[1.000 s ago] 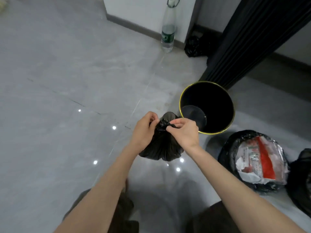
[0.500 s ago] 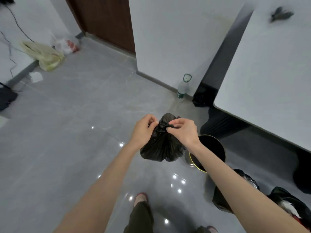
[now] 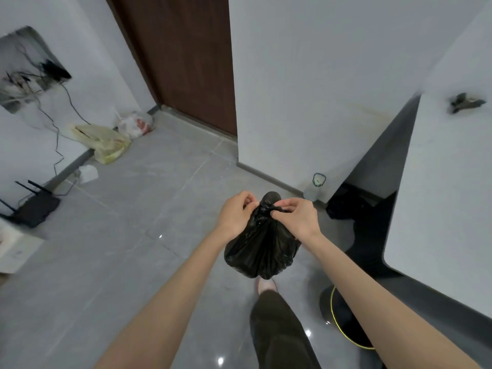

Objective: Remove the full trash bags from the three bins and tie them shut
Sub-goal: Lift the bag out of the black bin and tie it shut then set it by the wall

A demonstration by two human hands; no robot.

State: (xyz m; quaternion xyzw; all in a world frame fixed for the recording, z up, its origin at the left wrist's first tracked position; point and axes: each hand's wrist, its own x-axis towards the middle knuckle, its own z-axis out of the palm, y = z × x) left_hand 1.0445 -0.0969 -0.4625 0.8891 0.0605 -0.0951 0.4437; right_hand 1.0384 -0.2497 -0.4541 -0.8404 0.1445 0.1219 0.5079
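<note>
A black trash bag (image 3: pixel 262 251) of glossy, crinkled plastic hangs in the air, up and to the left of the bin (image 3: pixel 339 315) as seen from the head camera. Its mouth is gathered into a twisted neck with a small tuft on top, and its rounded lower part bulges. The left hand (image 3: pixel 235 213) and right hand (image 3: pixel 296 215) pinch the neck from either side. The bin is round and black with a yellow rim, standing upright and partly hidden behind the right forearm.
</note>
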